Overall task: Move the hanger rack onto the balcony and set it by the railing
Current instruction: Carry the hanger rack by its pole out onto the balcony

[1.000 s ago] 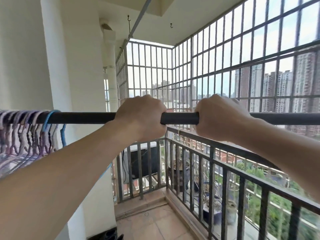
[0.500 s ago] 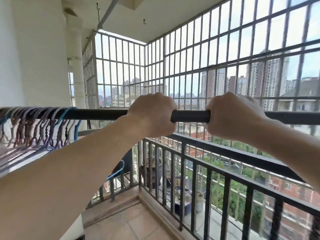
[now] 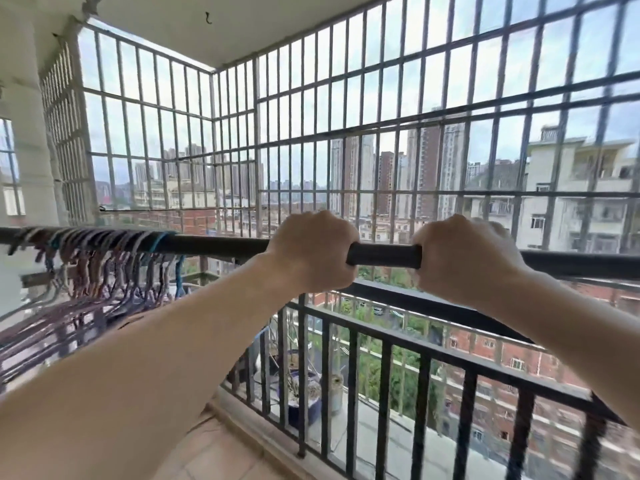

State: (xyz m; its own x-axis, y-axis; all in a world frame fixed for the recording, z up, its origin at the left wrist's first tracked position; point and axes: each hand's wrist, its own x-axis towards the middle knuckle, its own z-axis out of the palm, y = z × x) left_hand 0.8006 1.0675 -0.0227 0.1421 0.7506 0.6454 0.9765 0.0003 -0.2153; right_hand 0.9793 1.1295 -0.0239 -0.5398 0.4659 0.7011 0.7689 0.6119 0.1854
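Both my arms extended forward, forearms bare. Left hand (image 3: 313, 249) and right hand (image 3: 462, 256) fisted knuckles-up, near each other, level, each wrapped around same bar (image 3: 383, 255).

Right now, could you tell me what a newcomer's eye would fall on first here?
Two hands, left and right, grip a dark rail across the middle. A bunch of hangers crowds its left end. Behind it, the black railing slants down to the right, under a tall window grille.
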